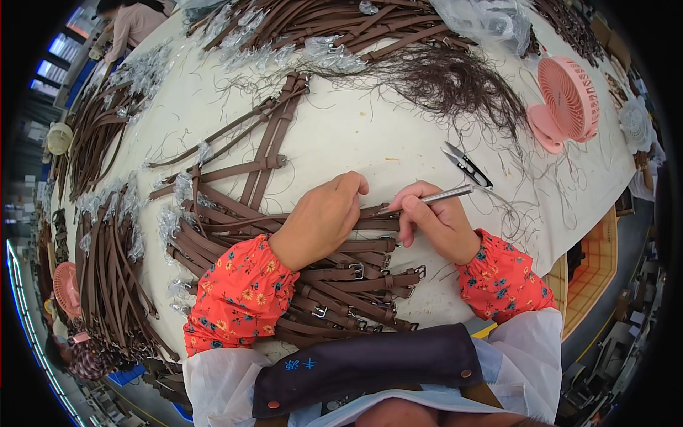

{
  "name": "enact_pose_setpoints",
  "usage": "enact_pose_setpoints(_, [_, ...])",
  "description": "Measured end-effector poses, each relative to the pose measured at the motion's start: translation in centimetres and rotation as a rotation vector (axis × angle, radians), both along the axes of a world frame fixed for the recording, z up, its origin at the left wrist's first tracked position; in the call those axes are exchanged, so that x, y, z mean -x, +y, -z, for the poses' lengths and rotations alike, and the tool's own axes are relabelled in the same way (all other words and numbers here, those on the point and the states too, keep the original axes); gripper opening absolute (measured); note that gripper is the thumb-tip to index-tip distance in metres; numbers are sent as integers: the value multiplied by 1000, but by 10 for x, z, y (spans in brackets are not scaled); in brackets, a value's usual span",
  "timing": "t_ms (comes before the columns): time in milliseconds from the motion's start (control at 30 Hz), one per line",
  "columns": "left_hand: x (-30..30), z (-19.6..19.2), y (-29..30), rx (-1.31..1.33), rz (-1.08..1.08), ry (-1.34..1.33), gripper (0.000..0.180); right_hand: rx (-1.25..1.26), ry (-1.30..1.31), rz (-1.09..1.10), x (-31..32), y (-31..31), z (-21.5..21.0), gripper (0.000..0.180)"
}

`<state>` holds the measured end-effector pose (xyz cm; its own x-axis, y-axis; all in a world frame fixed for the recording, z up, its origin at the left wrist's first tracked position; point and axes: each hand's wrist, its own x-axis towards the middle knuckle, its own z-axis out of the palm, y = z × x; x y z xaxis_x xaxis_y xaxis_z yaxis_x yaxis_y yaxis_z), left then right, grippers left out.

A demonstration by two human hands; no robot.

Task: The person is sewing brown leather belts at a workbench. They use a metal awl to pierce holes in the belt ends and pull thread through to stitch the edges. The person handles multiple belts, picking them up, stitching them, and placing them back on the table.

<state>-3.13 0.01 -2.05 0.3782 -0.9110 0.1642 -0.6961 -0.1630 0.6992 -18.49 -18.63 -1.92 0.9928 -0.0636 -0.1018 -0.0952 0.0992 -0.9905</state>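
Note:
My left hand is closed over a brown strap, pressing it down on a pile of similar buckled straps. Its fingertips are partly hidden from above. In my right hand is a slim silver pen-shaped tool, pinched between thumb and fingers. The tool's thin end points left, at the strap beside my left hand. Black-handled thread snips lie on the white tabletop, a little beyond my right hand.
A tangle of dark threads spreads across the far side. At the right stands a pink fan. More brown straps, partly in clear plastic, lie at the left, others at the back. Another person is at the far left.

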Motion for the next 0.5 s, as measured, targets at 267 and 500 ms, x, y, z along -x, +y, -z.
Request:
enact_pose_setpoints(267, [0,0,0,-12,1,3,14,-2,2,-4,0,0,0,27])
enact_pose_setpoints(500, [-1,1,0,-28,-7,3,15,-13,-18,14,0,1,1,27])
